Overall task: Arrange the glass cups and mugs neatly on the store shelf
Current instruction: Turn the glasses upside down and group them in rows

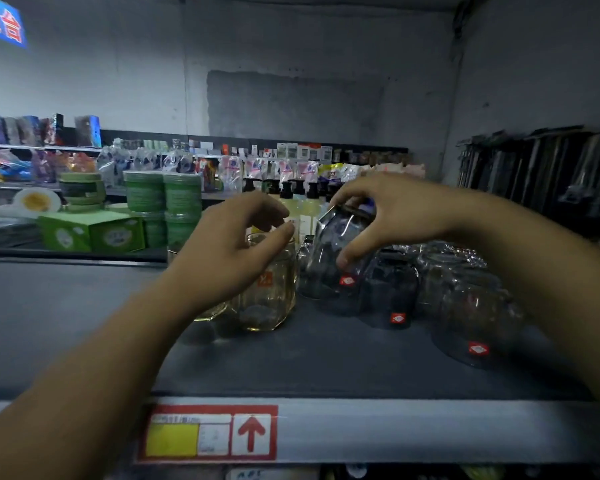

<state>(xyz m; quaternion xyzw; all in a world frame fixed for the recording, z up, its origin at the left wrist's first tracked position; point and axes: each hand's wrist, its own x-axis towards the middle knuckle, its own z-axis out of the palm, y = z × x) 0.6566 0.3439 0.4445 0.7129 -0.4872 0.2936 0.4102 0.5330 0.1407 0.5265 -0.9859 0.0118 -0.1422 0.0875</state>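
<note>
My right hand (pixel 392 216) grips a dark smoky glass cup (pixel 333 251), upside down and tilted, held by its base just above the shelf (pixel 326 358). My left hand (pixel 229 251) hovers with fingers spread over the rim of a clear yellowish glass mug (pixel 271 299) that stands upright; it holds nothing. A second yellowish glass behind my left wrist is mostly hidden. To the right stand more inverted dark cups with red stickers, one (pixel 392 292) next to the held cup and another (pixel 475 323) nearer the front.
The shelf's white front rail carries a red price label with an arrow (pixel 208 433). The left part of the shelf is bare dark surface. Beyond it, other shelves hold green tubs (pixel 163 199), pump bottles and packets. Dark hanging goods (pixel 541 168) fill the right.
</note>
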